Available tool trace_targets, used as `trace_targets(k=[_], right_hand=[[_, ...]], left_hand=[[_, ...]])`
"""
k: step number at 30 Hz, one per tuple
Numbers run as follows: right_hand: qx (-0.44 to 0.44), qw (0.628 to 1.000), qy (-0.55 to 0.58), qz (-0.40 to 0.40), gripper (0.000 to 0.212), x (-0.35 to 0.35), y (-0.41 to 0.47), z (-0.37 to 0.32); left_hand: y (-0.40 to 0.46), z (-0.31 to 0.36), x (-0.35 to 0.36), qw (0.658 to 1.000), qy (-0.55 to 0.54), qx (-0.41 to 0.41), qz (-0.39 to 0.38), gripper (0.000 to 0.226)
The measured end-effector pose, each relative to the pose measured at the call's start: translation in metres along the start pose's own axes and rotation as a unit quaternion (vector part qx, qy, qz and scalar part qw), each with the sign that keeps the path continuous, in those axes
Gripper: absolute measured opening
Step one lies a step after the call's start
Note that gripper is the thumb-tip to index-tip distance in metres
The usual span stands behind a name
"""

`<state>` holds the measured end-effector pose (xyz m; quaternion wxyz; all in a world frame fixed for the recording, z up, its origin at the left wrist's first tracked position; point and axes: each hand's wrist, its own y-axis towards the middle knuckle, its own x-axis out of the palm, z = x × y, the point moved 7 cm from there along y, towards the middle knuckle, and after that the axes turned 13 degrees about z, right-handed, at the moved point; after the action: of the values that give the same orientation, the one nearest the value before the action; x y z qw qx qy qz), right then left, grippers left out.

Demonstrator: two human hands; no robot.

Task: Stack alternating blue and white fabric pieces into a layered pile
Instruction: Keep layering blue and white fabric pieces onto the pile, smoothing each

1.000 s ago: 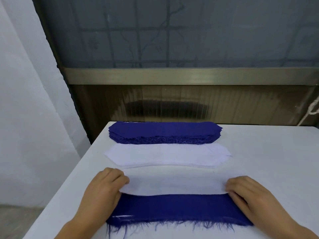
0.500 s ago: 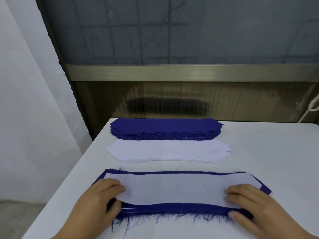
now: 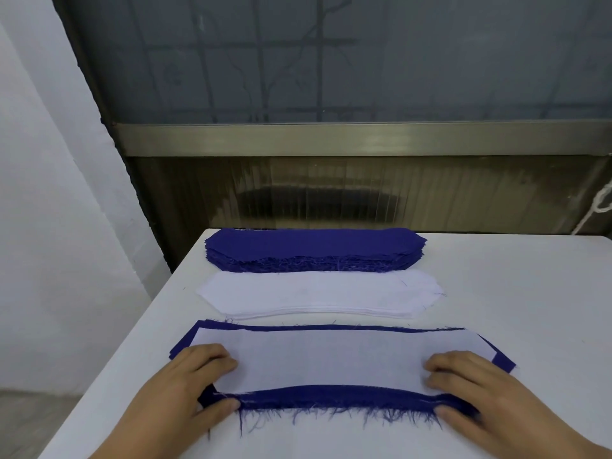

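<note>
A white fabric piece [image 3: 334, 359] lies flat on a blue fabric piece [image 3: 331, 397] near the table's front edge; blue shows all around it, with frayed threads along the near edge. My left hand [image 3: 195, 385] pinches the left end of this layered pair, fingers on top, thumb at the near edge. My right hand [image 3: 477, 389] grips the right end the same way. Behind it lies a stack of white pieces [image 3: 318, 293], and further back a thicker stack of blue pieces [image 3: 314, 248].
The white table [image 3: 513, 293] extends to the right. Its left edge [image 3: 132, 356] drops off close beside the fabric. A metal-framed window panel stands right behind the table's far edge.
The white piece was slid toward me over the blue piece, so a blue border now shows at the far edge and less blue shows at the near edge. Both hands kept hold of the ends.
</note>
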<state>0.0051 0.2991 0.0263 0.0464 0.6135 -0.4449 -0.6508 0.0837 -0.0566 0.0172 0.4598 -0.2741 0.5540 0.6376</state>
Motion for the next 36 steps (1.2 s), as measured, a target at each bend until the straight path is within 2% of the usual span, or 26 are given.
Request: trace_targets(k=[4, 7, 10, 13, 14, 16, 19, 22, 26, 31, 34, 36], right_hand=[[0.031, 0.999, 0.013, -0.020, 0.036, 0.005, 0.005, 0.002], [0.051, 0.996, 0.035, -0.066, 0.032, 0.003, 0.006, 0.003], [0.111, 0.990, 0.068, -0.058, 0.022, -0.002, 0.024, 0.017], [0.182, 0.979, 0.087, -0.022, 0.004, 0.011, 0.056, 0.045], [0.199, 0.977, 0.076, -0.020, 0.006, 0.020, 0.069, 0.055], [0.237, 0.969, 0.053, -0.039, 0.010, 0.041, 0.091, 0.074], [0.274, 0.957, 0.064, -0.066, 0.011, 0.070, 0.114, 0.092], [0.279, 0.949, 0.105, -0.102, 0.013, 0.089, 0.115, 0.096], [0.271, 0.951, 0.128, -0.072, 0.011, 0.095, 0.109, 0.099], [0.296, 0.946, 0.120, -0.062, 0.014, 0.100, 0.114, 0.106], [0.299, 0.948, 0.083, -0.068, 0.021, 0.104, 0.114, 0.110], [0.292, 0.953, 0.049, -0.059, 0.025, 0.105, 0.113, 0.110]], left_hand=[[0.006, -0.002, -0.002, 1.000, -0.008, -0.013, -0.001, 0.051], [0.010, -0.008, -0.005, 0.999, -0.017, -0.021, -0.020, 0.047], [0.029, -0.011, -0.008, 0.998, 0.000, -0.031, -0.058, 0.040], [0.072, 0.009, -0.003, 0.996, 0.084, -0.018, -0.022, 0.032], [0.089, 0.021, 0.003, 0.996, 0.088, -0.014, 0.001, 0.027], [0.120, 0.044, 0.021, 0.998, 0.058, -0.013, 0.027, 0.019], [0.158, 0.068, 0.060, 1.000, -0.002, -0.003, 0.025, 0.021], [0.173, 0.069, 0.093, 0.997, -0.068, -0.027, 0.010, 0.024], [0.166, 0.055, 0.115, 0.988, -0.143, -0.054, 0.017, 0.022], [0.164, 0.056, 0.116, 0.989, -0.141, -0.035, 0.037, 0.032], [0.163, 0.059, 0.114, 0.993, -0.102, -0.021, 0.047, 0.043], [0.162, 0.060, 0.111, 0.995, -0.076, -0.014, 0.068, 0.042]])
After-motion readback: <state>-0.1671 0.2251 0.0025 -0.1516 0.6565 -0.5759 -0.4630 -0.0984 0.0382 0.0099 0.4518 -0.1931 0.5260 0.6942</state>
